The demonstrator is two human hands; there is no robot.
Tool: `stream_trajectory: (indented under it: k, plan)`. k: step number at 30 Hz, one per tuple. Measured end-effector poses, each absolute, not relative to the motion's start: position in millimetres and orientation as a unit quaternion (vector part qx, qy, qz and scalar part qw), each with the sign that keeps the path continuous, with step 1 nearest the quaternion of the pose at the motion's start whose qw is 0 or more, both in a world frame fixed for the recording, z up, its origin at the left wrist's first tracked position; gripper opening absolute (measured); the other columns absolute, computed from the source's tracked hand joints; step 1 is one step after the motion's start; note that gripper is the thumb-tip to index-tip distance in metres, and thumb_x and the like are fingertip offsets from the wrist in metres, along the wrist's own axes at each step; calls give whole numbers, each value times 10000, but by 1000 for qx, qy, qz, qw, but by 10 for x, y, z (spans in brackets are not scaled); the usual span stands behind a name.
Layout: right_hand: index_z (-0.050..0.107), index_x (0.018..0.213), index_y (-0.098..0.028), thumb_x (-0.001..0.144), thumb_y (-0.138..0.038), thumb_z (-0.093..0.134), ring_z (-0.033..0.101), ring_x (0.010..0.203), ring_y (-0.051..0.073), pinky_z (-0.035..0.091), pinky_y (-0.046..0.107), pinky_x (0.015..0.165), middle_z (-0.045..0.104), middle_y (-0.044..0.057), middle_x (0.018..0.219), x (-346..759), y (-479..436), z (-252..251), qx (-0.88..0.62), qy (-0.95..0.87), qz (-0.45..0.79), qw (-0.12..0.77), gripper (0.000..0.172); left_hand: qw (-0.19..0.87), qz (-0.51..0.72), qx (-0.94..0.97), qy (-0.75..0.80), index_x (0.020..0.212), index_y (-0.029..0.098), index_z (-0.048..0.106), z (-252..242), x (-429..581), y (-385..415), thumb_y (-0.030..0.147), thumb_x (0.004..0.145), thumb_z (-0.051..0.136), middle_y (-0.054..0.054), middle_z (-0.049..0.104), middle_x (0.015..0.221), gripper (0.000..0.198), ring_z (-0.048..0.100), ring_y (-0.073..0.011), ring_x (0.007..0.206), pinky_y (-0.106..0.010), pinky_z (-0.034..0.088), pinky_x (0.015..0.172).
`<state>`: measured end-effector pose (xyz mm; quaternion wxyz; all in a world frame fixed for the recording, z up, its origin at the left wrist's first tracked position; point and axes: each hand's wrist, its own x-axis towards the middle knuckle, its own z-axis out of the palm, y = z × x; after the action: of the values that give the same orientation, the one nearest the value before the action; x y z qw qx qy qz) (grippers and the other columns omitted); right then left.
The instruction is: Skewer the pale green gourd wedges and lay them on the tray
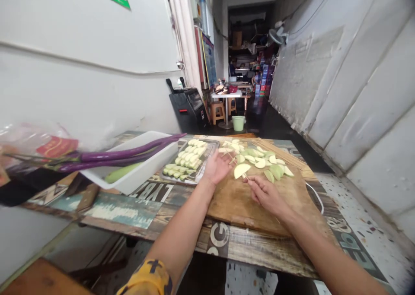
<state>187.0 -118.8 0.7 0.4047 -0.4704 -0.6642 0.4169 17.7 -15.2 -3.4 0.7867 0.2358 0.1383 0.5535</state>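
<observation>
My right hand pinches a thin wooden skewer over the front of the round wooden board. At the skewer's tip is a pale half-round vegetable slice with green skin. My left hand is palm up at the board's left edge, its fingers partly curled around thin wooden skewers. Loose green-edged slices lie spread over the back of the board. Left of my left hand, a tray carries rows of pale slices.
A white bin stands on the left of the table, with long purple eggplants across it and a green vegetable inside. Bare sticks lie behind the board. A plastic bag is far left. Beyond are a green bucket and stools.
</observation>
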Motion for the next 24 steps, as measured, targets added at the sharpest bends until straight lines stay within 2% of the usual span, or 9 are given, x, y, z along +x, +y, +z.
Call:
stream_trajectory:
  k: [7, 15, 24]
  plan:
    - [601, 955, -135, 834, -405, 419, 340, 423, 83, 255, 203, 413, 360, -55, 467, 1809, -1186, -117, -489, -685, 377, 387, 348, 773, 599, 168, 120, 991, 120, 597, -72, 93, -61, 355, 848, 389, -135, 628, 931, 344, 584, -227, 970, -380, 447, 837]
    - [629, 954, -118, 816, -425, 431, 346, 435, 97, 281, 220, 425, 399, -36, 483, 1796, -1169, -117, -506, -664, 358, 419, 391, 772, 594, 190, 123, 1063, 147, 572, -60, 134, -92, 363, 843, 406, -128, 626, 946, 350, 597, -212, 918, -382, 452, 813]
    - [638, 993, -147, 806, -438, 439, 362, 410, 108, 280, 225, 406, 384, -42, 449, 1796, -1150, -146, -511, -651, 377, 416, 399, 752, 597, 224, 168, 1065, 163, 575, -5, 177, -144, 376, 841, 418, -114, 626, 967, 346, 586, -198, 943, -370, 443, 836]
